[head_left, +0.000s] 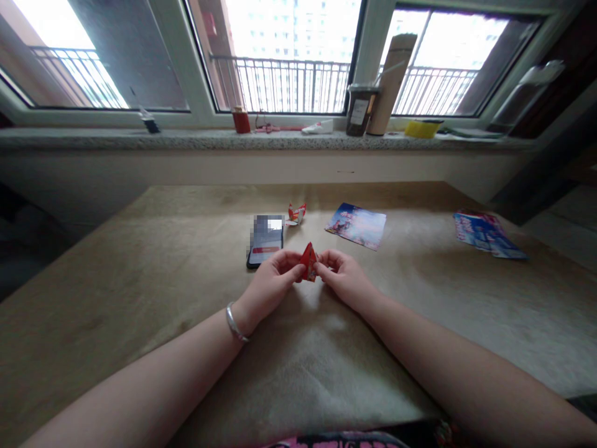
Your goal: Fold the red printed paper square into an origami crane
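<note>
A small folded piece of red patterned paper (309, 262) is pinched between both hands above the table, its pointed tip upward. My left hand (275, 277), with a silver bangle (236, 323) at the wrist, grips its left side between thumb and fingers. On the right side, my right hand (342, 274) pinches the paper the same way. Just beyond the hands stands a red and white folded paper figure (296, 214). A smartphone (265, 242) with its screen lit lies beside my left hand; its picture is partly blurred out.
On the table (140, 261) lie a blue and pink printed sheet (357, 225) and, farther right, a fanned stack of printed sheets (489, 235). The windowsill (186, 139) bears a red jar (241, 120), a dark lidded container (360, 111), a cardboard tube (392, 84) and yellow tape (422, 129).
</note>
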The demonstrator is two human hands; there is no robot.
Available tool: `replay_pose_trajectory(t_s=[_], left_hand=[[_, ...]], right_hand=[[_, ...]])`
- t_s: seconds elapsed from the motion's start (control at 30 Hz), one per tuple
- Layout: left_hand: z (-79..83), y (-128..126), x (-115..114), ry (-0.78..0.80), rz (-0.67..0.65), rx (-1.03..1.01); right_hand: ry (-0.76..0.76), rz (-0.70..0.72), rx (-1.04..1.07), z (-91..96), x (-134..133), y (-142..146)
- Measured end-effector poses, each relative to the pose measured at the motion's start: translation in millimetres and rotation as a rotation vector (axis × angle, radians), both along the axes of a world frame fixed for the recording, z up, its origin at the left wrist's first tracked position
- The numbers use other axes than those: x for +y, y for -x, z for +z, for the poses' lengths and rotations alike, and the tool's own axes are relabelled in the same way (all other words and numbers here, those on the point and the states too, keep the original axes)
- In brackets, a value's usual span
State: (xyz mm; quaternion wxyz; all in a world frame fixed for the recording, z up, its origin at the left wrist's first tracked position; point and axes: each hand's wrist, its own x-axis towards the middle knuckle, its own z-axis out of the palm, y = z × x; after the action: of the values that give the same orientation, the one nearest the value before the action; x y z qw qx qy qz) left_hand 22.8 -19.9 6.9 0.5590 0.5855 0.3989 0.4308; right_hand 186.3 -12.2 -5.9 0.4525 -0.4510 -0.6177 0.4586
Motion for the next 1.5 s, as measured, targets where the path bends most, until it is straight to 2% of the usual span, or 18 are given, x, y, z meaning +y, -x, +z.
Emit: replay_pose_trajectory(t_s=[0.13, 0.23, 0.37, 0.63, 0.73, 0.87, 1.0, 1.17, 1.37, 1.5], left_hand=[[-2.0, 1.4, 1.3, -0.035, 0.063, 0.008], [-4.6, 1.4, 1.6, -0.073, 0.038, -0.015], [-4.8, -0.1, 0.6, -0.110, -0.030, 0.015], [-5.7, 2.0, 0.0, -0.123, 0.035, 0.136], [-7.9, 3.6, 0.3, -0.260, 0.071, 0.199], [-4.6, 6.0, -0.7, -0.467, 0.138, 0.418], [0.4, 7.9, -1.7, -0.583, 0.135, 0.530], [-0.2, 7.2, -0.9, -0.535, 0.061, 0.487], [-6.0, 7.1, -1.1, -0.443, 0.042, 0.412], [-5.3, 7.7, -1.1, -0.477, 0.065, 0.450]], right_hand=[[0.068, 0.061, 0.096, 2.7, -1.8, 0.8], [0.087, 0.101, 0.129, 3.8, -2.7, 0.2], [0.072, 0.083, 0.184, 2.2, -2.0, -0.9], [0.197, 0.067, 0.275, 5.3, -3.1, 0.9], [0.254, 0.053, 0.313, 7.3, -5.4, 2.3], [0.295, 0.010, 0.380, 9.2, -7.8, 3.5], [0.206, -0.021, 0.360, 7.3, -7.0, 2.9], [0.025, -0.032, 0.175, 1.5, -5.8, 2.9], [-0.054, -0.081, 0.061, 3.5, -7.6, 2.4], [-0.094, -0.076, 0.054, 6.6, -9.0, 2.3]])
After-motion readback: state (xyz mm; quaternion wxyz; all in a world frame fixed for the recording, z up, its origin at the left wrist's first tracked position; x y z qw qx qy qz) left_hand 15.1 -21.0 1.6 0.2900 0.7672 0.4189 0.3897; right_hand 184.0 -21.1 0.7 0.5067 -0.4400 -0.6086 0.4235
